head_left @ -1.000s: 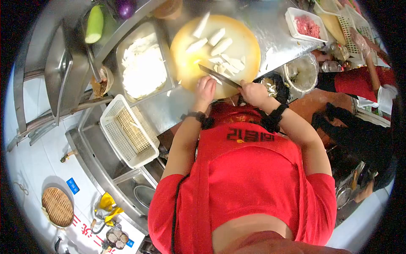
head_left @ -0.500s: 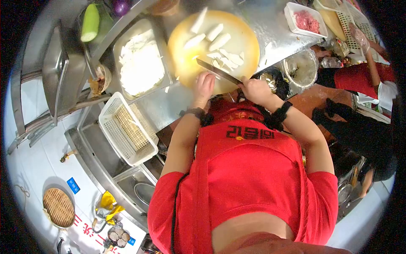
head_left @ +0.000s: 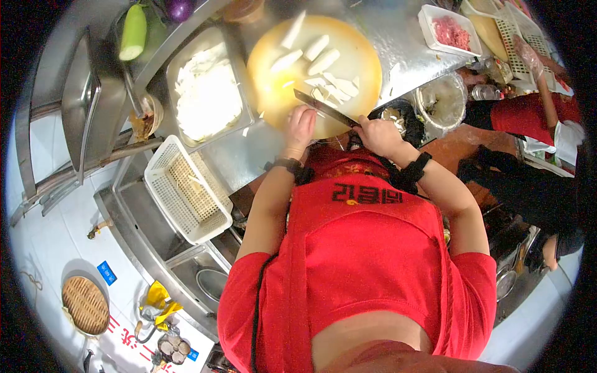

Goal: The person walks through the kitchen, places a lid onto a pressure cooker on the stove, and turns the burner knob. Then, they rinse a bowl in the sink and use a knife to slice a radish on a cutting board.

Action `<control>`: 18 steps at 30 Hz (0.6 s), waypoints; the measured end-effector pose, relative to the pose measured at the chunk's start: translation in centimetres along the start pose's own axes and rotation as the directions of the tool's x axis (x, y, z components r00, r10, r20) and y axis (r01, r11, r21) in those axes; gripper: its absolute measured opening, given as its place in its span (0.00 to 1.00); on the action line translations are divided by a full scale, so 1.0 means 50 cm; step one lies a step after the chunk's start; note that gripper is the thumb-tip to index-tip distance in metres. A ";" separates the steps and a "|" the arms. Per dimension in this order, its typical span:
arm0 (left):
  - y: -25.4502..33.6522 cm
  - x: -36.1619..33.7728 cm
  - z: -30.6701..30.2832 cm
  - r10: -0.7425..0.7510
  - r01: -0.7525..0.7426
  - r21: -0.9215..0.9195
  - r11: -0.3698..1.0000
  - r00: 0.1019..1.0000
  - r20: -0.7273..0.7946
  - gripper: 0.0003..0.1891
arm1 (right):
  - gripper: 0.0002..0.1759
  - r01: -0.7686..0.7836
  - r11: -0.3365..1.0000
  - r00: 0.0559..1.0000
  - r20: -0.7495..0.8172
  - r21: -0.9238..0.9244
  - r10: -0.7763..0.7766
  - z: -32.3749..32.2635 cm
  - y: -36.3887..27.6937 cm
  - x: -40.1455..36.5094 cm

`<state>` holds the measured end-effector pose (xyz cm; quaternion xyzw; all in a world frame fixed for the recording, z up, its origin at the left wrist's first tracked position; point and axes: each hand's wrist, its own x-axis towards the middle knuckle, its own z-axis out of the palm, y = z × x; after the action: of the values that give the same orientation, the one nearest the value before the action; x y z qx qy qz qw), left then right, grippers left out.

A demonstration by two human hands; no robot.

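A knife point(head_left: 326, 109) is in my right hand point(head_left: 380, 135), its blade slanting across the near part of the round yellowish cutting board point(head_left: 267, 46). Beside the blade, on the board's near edge, my left hand point(head_left: 301, 126) is closed with curled fingers; what it grips, if anything, is hidden. Thick white pieces point(head_left: 323, 61) and thinner white slices point(head_left: 339, 87) lie beyond the knife. Left of the board stands a metal tray point(head_left: 246, 102) with many white slices point(head_left: 205, 93).
A white basket point(head_left: 186, 186) sits over the sink at left. Raw meat point(head_left: 451, 32) fills a white container at upper right, near a metal bowl point(head_left: 440, 99). Another person's gloved hand point(head_left: 528, 57) is at far right. A green vegetable point(head_left: 133, 32) lies at upper left.
The knife and my right hand have shifted slightly right and towards me. My left hand has barely moved. At far right, another person's dark-clothed limb has moved.
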<state>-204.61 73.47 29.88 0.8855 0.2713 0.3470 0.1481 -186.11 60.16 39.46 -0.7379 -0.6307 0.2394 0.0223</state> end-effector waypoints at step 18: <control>0.003 0.007 -0.008 0.041 -0.041 0.028 0.999 0.999 -0.013 0.06 | 0.16 0.045 0.999 0.995 -0.089 0.003 -0.045 0.030 0.000 0.031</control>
<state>-204.61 73.58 30.40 0.8905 0.2587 0.3520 0.1270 -186.57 61.22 37.62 -0.7333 -0.6450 0.2071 0.0577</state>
